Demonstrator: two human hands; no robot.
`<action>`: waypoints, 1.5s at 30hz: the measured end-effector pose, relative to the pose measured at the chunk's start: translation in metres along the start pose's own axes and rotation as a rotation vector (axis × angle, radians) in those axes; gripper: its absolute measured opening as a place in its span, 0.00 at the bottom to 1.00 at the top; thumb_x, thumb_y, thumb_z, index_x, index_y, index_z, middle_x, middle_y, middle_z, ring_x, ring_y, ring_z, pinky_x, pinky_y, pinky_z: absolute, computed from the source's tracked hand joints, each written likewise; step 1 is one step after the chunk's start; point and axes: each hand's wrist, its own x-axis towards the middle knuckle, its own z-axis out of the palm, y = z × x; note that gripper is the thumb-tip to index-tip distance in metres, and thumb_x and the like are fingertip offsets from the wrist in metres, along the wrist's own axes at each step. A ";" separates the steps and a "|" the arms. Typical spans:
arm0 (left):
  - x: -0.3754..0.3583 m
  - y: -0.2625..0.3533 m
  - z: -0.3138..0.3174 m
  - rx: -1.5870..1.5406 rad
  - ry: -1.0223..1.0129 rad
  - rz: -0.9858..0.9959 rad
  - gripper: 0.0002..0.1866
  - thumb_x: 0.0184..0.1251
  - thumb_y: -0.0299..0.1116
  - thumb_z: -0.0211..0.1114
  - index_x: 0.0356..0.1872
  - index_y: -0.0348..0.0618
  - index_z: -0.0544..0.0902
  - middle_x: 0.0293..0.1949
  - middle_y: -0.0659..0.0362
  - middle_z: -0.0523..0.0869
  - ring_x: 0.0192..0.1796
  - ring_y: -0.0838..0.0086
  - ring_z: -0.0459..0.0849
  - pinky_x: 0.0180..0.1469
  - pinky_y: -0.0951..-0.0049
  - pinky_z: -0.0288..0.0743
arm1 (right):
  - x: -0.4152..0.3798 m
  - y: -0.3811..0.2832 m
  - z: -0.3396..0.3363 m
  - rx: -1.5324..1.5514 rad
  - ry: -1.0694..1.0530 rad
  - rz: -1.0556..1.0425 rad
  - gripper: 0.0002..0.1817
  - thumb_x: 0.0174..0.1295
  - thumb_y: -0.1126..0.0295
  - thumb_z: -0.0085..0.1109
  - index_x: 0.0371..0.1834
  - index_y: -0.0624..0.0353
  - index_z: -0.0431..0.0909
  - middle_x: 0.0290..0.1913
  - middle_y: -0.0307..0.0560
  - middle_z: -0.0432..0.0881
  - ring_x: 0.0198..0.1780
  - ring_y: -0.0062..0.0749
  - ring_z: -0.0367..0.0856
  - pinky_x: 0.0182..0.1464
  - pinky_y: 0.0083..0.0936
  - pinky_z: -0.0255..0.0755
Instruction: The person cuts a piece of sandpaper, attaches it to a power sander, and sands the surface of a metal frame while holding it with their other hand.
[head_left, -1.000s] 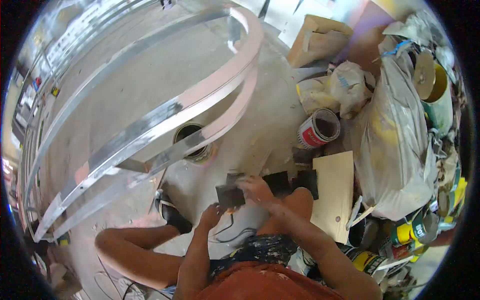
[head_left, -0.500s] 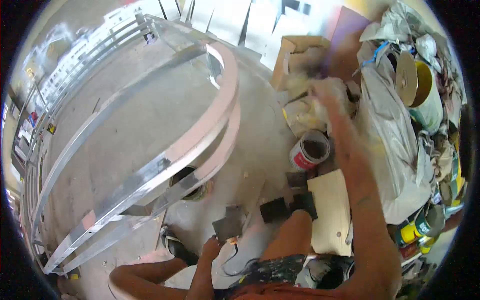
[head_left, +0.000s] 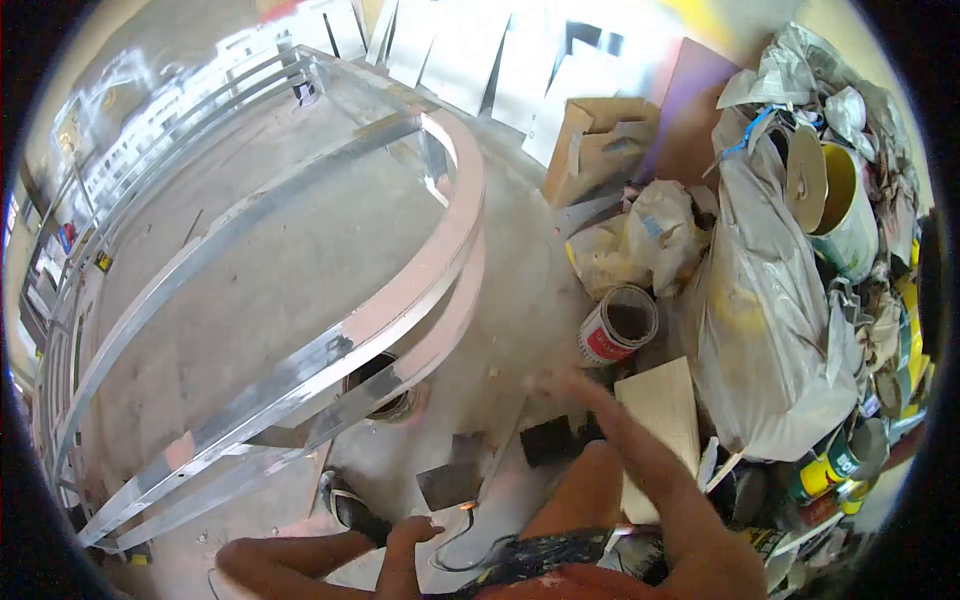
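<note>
My left hand [head_left: 414, 531] rests near my bent knee, its fingers loosely extended with nothing visible in them. Just above it, on the floor, lies a dark flat square [head_left: 448, 487], apart from the fingers, with another dark piece behind it. My right hand [head_left: 562, 386] reaches over the floor between the metal frame and a paint can; motion smears its fingers, so what it holds, if anything, cannot be made out. Below that hand is a black square sheet [head_left: 547, 441]. Beside my right forearm stands a pale wooden board [head_left: 660, 425].
A curved metal frame [head_left: 400, 275] with pinkish coated patches fills the left. An open can [head_left: 390, 395] sits behind its lower bar. To the right are a red-labelled paint can [head_left: 605, 340], crumpled bags [head_left: 665, 225], a cardboard box [head_left: 600, 150] and a grey plastic-covered heap [head_left: 765, 330].
My right hand has come back from the crumpled bags near the cardboard box, down and left over the floor. My left hand has drawn slightly down, away from the dark square. The view has shifted slightly.
</note>
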 end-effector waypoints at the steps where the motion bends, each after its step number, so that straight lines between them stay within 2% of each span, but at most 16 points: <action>1: 0.000 -0.002 -0.005 0.170 -0.215 -0.051 0.39 0.68 0.70 0.62 0.63 0.45 0.86 0.66 0.46 0.84 0.67 0.48 0.83 0.68 0.47 0.75 | 0.002 0.090 0.044 0.004 -0.093 0.114 0.26 0.75 0.49 0.61 0.59 0.62 0.83 0.49 0.42 0.88 0.47 0.28 0.85 0.52 0.28 0.82; 4: -0.090 0.068 -0.068 0.229 -0.358 0.125 0.35 0.69 0.65 0.66 0.60 0.44 0.87 0.62 0.50 0.87 0.61 0.52 0.87 0.62 0.55 0.79 | -0.084 0.027 0.071 0.094 -0.316 0.177 0.24 0.75 0.52 0.61 0.59 0.63 0.83 0.47 0.43 0.89 0.47 0.28 0.86 0.54 0.28 0.81; 6: -0.167 0.112 -0.101 -0.119 -0.364 0.809 0.33 0.76 0.60 0.62 0.64 0.40 0.84 0.60 0.52 0.88 0.61 0.58 0.85 0.64 0.60 0.77 | -0.112 0.003 0.070 0.117 -0.250 0.255 0.23 0.75 0.53 0.60 0.58 0.64 0.84 0.47 0.43 0.88 0.48 0.28 0.86 0.56 0.28 0.80; 7: -0.265 0.176 -0.163 -0.230 -0.554 0.688 0.29 0.75 0.54 0.64 0.66 0.43 0.81 0.60 0.52 0.86 0.63 0.60 0.84 0.67 0.62 0.76 | -0.124 0.000 0.071 0.121 -0.253 0.260 0.23 0.75 0.53 0.60 0.58 0.64 0.84 0.47 0.43 0.88 0.48 0.28 0.86 0.56 0.28 0.80; 10: -0.310 0.201 -0.148 -0.687 -0.673 1.418 0.26 0.70 0.48 0.74 0.59 0.40 0.81 0.52 0.58 0.86 0.53 0.70 0.84 0.56 0.67 0.76 | -0.147 0.011 0.064 0.394 -0.099 0.119 0.23 0.75 0.53 0.60 0.58 0.63 0.84 0.47 0.42 0.88 0.48 0.28 0.85 0.54 0.27 0.79; 12: -0.334 0.220 -0.155 -0.860 -0.729 1.628 0.26 0.70 0.48 0.74 0.59 0.41 0.81 0.53 0.58 0.85 0.53 0.70 0.84 0.56 0.67 0.76 | -0.161 0.041 0.067 -0.132 0.211 -0.024 0.21 0.75 0.54 0.61 0.55 0.63 0.85 0.46 0.43 0.88 0.48 0.28 0.85 0.51 0.27 0.78; 14: -0.347 0.236 -0.163 -0.961 -0.759 1.754 0.26 0.69 0.48 0.75 0.59 0.41 0.81 0.53 0.58 0.85 0.53 0.70 0.84 0.56 0.68 0.76 | -0.142 -0.005 0.043 0.360 0.178 0.359 0.19 0.74 0.54 0.62 0.50 0.61 0.86 0.43 0.42 0.88 0.43 0.26 0.84 0.47 0.27 0.78; 17: -0.360 0.256 -0.162 -1.083 -0.816 1.847 0.26 0.69 0.47 0.75 0.59 0.41 0.81 0.54 0.58 0.85 0.54 0.71 0.83 0.56 0.68 0.76 | -0.117 0.096 0.035 0.157 0.257 0.273 0.17 0.73 0.54 0.64 0.47 0.57 0.86 0.33 0.36 0.84 0.35 0.23 0.81 0.39 0.28 0.77; 20: -0.365 0.267 -0.152 -1.325 -0.860 1.891 0.26 0.68 0.47 0.75 0.60 0.42 0.81 0.55 0.58 0.85 0.54 0.71 0.83 0.56 0.68 0.76 | -0.101 0.225 0.007 -0.386 0.513 -0.169 0.21 0.69 0.56 0.63 0.53 0.63 0.85 0.37 0.52 0.88 0.39 0.43 0.87 0.47 0.40 0.80; 22: -0.365 0.271 -0.140 -1.433 -0.867 1.916 0.26 0.68 0.47 0.76 0.60 0.42 0.81 0.56 0.58 0.84 0.54 0.71 0.83 0.56 0.69 0.76 | -0.107 0.136 -0.012 -0.463 0.406 0.214 0.22 0.66 0.54 0.66 0.51 0.64 0.87 0.39 0.58 0.90 0.45 0.52 0.89 0.51 0.46 0.80; 24: -0.366 0.276 -0.130 -1.540 -0.872 1.937 0.27 0.68 0.46 0.76 0.60 0.42 0.81 0.56 0.58 0.84 0.54 0.71 0.83 0.56 0.69 0.76 | -0.099 0.148 -0.026 -0.631 0.299 0.427 0.29 0.63 0.54 0.71 0.59 0.65 0.83 0.51 0.62 0.88 0.53 0.58 0.87 0.55 0.46 0.80; 28: -0.369 0.283 -0.118 -1.674 -0.854 1.987 0.27 0.67 0.46 0.76 0.60 0.43 0.81 0.57 0.58 0.84 0.55 0.72 0.82 0.55 0.69 0.75 | -0.109 0.146 -0.035 -1.026 -0.021 0.536 0.47 0.54 0.51 0.80 0.76 0.56 0.69 0.75 0.70 0.66 0.69 0.66 0.75 0.69 0.50 0.75; 31: -0.381 0.282 -0.103 -1.900 -0.763 1.814 0.29 0.62 0.46 0.79 0.59 0.43 0.81 0.51 0.57 0.85 0.50 0.73 0.84 0.51 0.72 0.76 | -0.098 0.154 -0.034 -1.010 -0.224 0.578 0.50 0.51 0.50 0.82 0.78 0.51 0.68 0.72 0.69 0.70 0.71 0.66 0.74 0.69 0.52 0.74; 39: -0.368 0.273 -0.102 -1.812 -0.799 1.870 0.27 0.65 0.44 0.76 0.59 0.41 0.81 0.50 0.56 0.86 0.49 0.74 0.85 0.50 0.71 0.78 | -0.067 0.173 0.016 -1.204 -0.111 0.486 0.56 0.48 0.54 0.83 0.82 0.46 0.61 0.75 0.63 0.66 0.75 0.66 0.69 0.69 0.56 0.74; 41: -0.363 0.270 -0.108 -1.758 -0.779 1.907 0.26 0.66 0.44 0.75 0.59 0.41 0.81 0.49 0.55 0.87 0.49 0.74 0.85 0.50 0.71 0.78 | -0.053 0.178 0.032 -0.959 -0.144 0.153 0.55 0.50 0.58 0.82 0.82 0.48 0.59 0.77 0.59 0.64 0.78 0.60 0.65 0.69 0.59 0.74; 45: -0.330 0.227 -0.153 -1.742 -0.541 1.862 0.25 0.67 0.43 0.74 0.60 0.40 0.81 0.49 0.55 0.87 0.49 0.74 0.86 0.49 0.70 0.79 | -0.057 0.133 0.107 -1.116 -0.167 0.029 0.52 0.53 0.61 0.80 0.81 0.50 0.61 0.76 0.55 0.67 0.77 0.57 0.66 0.69 0.60 0.72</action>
